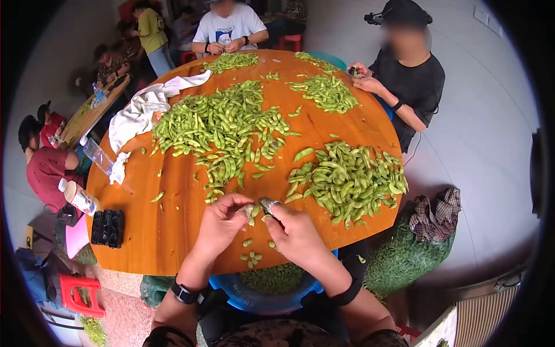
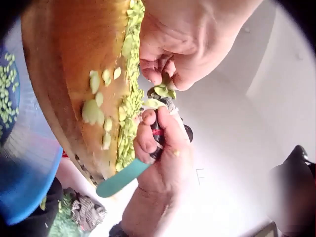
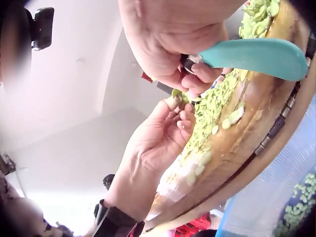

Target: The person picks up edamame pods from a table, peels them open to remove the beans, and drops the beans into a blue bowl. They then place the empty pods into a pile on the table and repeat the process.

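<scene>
My left hand (image 1: 218,225) pinches a green soybean pod (image 2: 164,92) between thumb and fingertips, above the front edge of the table. Right beside it, my right hand (image 1: 296,232) grips a teal-handled tool (image 3: 256,58); its curved handle sticks out of the fist. The tool's dark metal head (image 1: 268,203) points toward the pod, and the rest is hidden in the fingers. Pale green shelled beans (image 1: 251,258) lie on the wood below the hands. In front of the hands rises a heap of pods (image 1: 350,182), with a larger heap (image 1: 217,124) farther back.
A blue basin (image 1: 231,292) with beans sits under the table's (image 1: 147,231) front edge. Along the left side stand a black case (image 1: 107,228), a white bottle (image 1: 80,198), a clear bottle (image 1: 97,155) and a white cloth (image 1: 139,113). Two people (image 1: 407,87) work at the far edges.
</scene>
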{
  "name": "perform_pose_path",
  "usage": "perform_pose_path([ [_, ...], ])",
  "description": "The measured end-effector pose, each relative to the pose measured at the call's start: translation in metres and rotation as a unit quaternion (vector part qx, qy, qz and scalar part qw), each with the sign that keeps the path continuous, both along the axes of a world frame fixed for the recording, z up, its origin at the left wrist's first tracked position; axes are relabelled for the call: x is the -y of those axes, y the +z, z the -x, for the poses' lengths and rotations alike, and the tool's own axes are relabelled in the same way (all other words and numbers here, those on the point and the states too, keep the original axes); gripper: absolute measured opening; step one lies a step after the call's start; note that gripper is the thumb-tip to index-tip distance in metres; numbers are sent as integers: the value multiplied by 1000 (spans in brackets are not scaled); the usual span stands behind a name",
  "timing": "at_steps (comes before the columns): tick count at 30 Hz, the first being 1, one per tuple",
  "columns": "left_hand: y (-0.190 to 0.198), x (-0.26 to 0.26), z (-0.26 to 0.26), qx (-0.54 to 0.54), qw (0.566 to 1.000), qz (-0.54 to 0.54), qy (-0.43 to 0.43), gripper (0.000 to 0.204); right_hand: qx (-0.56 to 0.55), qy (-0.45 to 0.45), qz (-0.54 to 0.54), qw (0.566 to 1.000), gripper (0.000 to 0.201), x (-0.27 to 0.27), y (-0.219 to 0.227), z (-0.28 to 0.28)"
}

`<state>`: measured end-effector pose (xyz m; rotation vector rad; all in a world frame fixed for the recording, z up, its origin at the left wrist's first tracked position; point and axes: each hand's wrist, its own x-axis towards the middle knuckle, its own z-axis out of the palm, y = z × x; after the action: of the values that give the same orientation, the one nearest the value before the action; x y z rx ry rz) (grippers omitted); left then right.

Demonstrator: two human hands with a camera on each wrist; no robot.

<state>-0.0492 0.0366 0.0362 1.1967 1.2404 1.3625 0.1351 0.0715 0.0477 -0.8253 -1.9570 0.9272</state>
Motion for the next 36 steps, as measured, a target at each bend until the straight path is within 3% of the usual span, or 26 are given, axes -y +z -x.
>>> perform_pose_path([
  [2, -1, 1, -6, 32, 999, 6, 2, 18, 28, 7, 25, 999, 17, 2, -4, 0],
  [3, -5, 1, -8, 104, 995, 10, 3, 17, 30, 9, 25, 999, 17, 4, -2, -2],
  [4, -10, 1, -9, 175, 984, 15, 4, 17, 37, 21, 90, 995, 16, 6, 0, -4],
  [5, -13, 3, -9, 177, 984, 15, 5, 17, 44, 33, 154, 986, 14, 8, 1, -6],
  [8, -14, 3, -6, 206, 978, 28, -17, 23, -17, 8, 143, 990, 13, 8, -2, -11],
  [9, -11, 2, -4, 172, 985, 29, -14, 26, -16, 7, 143, 990, 13, 4, -1, -15],
  [11, -11, -1, -3, 140, 990, 31, -11, 29, 28, -84, 40, 995, 13, -11, 4, -33],
  [12, -15, -2, -3, 121, 992, 25, -20, 31, 123, -136, -77, 980, 15, -25, -3, -45],
  [14, -20, -2, -5, 103, 994, 20, -29, 33, 191, -156, -144, 958, 19, -39, -15, -59],
  [18, -23, 1, -13, 20, 999, 28, -12, 38, 187, -101, -108, 971, 19, -23, 4, -63],
  [20, -20, 4, -16, -28, 999, 28, 1, 40, 99, -85, 15, 991, 18, -12, 9, -51],
  [23, -17, 6, -21, -119, 993, -16, 8, 40, 56, -17, 102, 993, 16, -3, 0, -32],
  [26, -24, 5, -19, -201, 976, -78, 3, 38, 11, -5, 113, 994, 14, -1, -15, -17],
  [32, -13, 10, -22, -140, 990, -31, 3, 35, 8, -93, 102, 990, 16, -24, -17, -37],
  [34, -16, 9, -22, -111, 993, -30, 7, 35, 118, -154, -97, 976, 20, -27, -24, -49],
  [36, -18, 9, -22, -109, 994, -30, 6, 35, 138, -153, -105, 973, 28, -26, -22, -57],
])
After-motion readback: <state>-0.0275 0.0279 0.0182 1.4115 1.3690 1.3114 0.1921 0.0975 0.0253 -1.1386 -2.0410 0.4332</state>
